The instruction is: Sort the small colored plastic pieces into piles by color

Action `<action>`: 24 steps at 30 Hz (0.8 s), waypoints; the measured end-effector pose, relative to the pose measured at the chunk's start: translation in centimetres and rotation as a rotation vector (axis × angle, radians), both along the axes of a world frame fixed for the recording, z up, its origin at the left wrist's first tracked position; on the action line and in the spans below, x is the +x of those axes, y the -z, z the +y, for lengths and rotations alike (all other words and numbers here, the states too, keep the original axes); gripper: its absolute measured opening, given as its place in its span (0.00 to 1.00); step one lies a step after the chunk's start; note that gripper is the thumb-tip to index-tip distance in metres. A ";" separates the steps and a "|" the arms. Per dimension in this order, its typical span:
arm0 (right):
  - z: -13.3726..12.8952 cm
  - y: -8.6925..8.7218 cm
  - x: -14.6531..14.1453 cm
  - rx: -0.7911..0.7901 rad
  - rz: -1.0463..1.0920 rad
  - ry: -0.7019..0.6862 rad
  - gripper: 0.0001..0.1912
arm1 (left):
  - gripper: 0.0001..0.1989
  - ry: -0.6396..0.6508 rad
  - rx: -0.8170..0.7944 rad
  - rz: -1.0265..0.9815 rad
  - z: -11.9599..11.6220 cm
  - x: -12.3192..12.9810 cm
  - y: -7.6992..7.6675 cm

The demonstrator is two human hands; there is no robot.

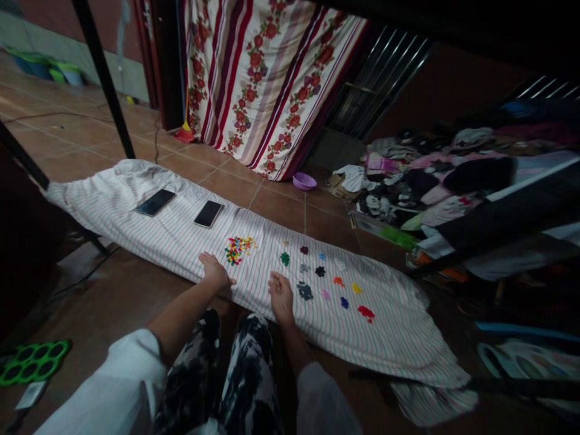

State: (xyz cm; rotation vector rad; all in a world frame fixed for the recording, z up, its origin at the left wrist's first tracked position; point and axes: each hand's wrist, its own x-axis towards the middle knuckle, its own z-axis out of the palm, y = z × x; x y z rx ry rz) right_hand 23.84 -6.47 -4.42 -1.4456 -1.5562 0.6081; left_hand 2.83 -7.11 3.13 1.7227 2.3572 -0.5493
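Observation:
My left hand [214,273] is open, its fingers stretched out on the striped cloth [185,238] just in front of a mixed pile of small coloured pieces [238,249]. Slightly curled but apart, the fingers of my right hand [281,295] hold nothing that I can see. It is nearest to a dark grey pile [305,290] and a green pile [284,259]. Further right lie small single-colour groups, among them a black pile [320,272], an orange pile [338,281], a yellow pile [357,289], a blue pile [344,302] and a red pile [366,313]. The pieces are too small to name exactly.
Two phones, a left one [156,202] and a right one [209,214], lie on the cloth's left part. Beyond are a floral curtain [263,78], a purple basin [304,181] and heaped clothes [435,169]. Dark posts [104,78] frame the cloth-covered surface.

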 end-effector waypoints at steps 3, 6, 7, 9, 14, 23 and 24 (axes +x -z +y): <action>1.4 -0.6 -4.0 0.011 -0.034 -0.136 0.16 | 0.55 0.011 0.041 -0.010 -0.2 -0.1 0.3; 3.3 -1.4 -6.6 0.041 -0.100 -0.215 0.16 | 0.55 0.028 0.055 -0.005 -0.3 -0.1 0.6; 4.0 -1.7 -7.3 0.040 -0.123 -0.235 0.16 | 0.55 0.029 0.050 -0.004 -0.2 -0.2 0.7; 5.4 -2.1 -8.3 0.031 -0.172 -0.254 0.17 | 0.55 0.030 0.029 -0.005 0.0 -0.2 0.7; 8.0 -2.9 -10.2 -0.028 -0.352 -0.232 0.18 | 0.56 0.058 -0.011 0.001 0.2 -0.3 0.4; 8.5 -2.6 -10.8 -0.132 -0.570 -0.189 0.18 | 0.55 0.093 -0.022 0.033 0.0 -0.4 0.4; 8.4 -2.7 -10.9 -0.129 -0.579 -0.197 0.18 | 0.55 0.089 -0.023 0.034 0.1 -0.4 0.4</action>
